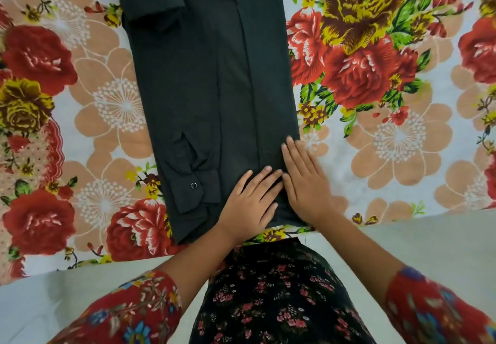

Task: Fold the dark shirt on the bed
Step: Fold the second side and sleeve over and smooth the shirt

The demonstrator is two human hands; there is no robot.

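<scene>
The dark shirt (214,88) lies on the bed as a long narrow strip, its sides folded in, running from the near edge to the top of the view. A sleeve with a buttoned cuff (192,185) rests along its left side. My left hand (248,201) lies flat on the shirt's near end, fingers together and pointing up and right. Beside it my right hand (302,180) presses flat on the shirt's near right edge, fingers extended. Neither hand grips the cloth.
A bedsheet (375,75) with large red, yellow and peach flowers covers the bed. The bed's near edge (402,218) runs across the lower view, with pale floor below it. My dark flowered skirt (273,298) is right against the edge.
</scene>
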